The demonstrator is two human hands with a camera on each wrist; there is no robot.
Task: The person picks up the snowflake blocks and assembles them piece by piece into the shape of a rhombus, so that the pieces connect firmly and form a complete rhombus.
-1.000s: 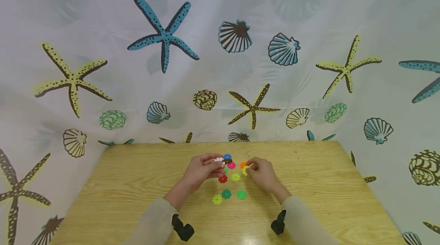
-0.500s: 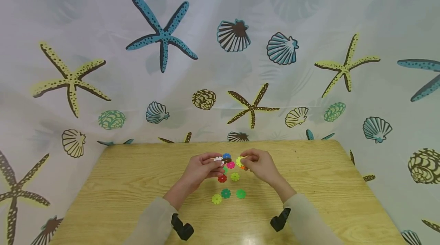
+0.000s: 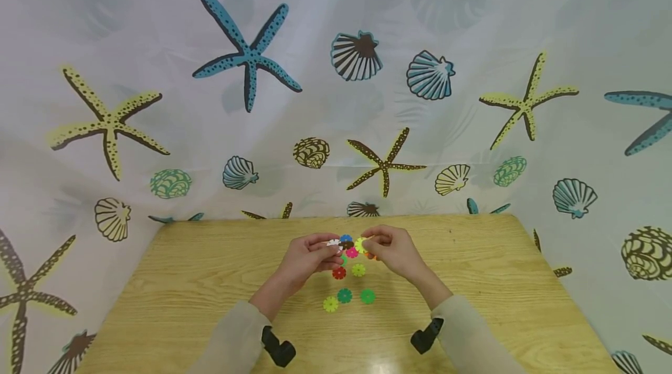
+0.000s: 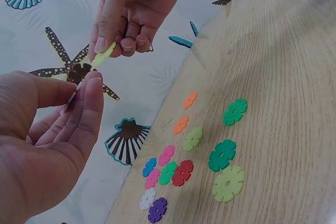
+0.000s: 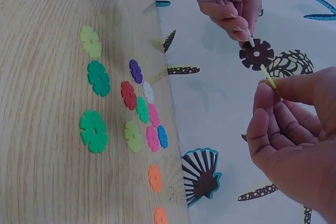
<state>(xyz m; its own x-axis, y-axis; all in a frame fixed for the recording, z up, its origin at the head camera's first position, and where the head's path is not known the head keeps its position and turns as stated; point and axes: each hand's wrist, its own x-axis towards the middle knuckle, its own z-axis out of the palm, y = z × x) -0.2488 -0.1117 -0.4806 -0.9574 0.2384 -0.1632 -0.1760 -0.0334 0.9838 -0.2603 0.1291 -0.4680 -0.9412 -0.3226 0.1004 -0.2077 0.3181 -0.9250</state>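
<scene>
In the head view my left hand [image 3: 314, 254] pinches a white notched disc [image 3: 333, 243] between thumb and fingers above the table. A dark brown notched disc [image 5: 256, 54] is joined edgewise to the white one, its face turned toward the right wrist camera. Between the thumb and forefinger of my right hand [image 3: 395, 250] is a yellow notched disc [image 4: 104, 54]. Its edge meets the rim of the brown disc, on the side away from the white one. The other fingers of the right hand are curled in loosely.
Loose flower-shaped discs lie on the wooden table [image 3: 220, 280] below the hands, among them a red disc [image 4: 182, 173], a purple disc [image 4: 157, 210], a blue disc [image 5: 163, 136] and an orange disc [image 5: 155, 178]. A patterned cloth [image 3: 315, 100] hangs behind the table's far edge.
My right hand has lifted the yellow disc from near the orange discs and moved it left, up to the brown disc. The left hand has stayed almost still.
</scene>
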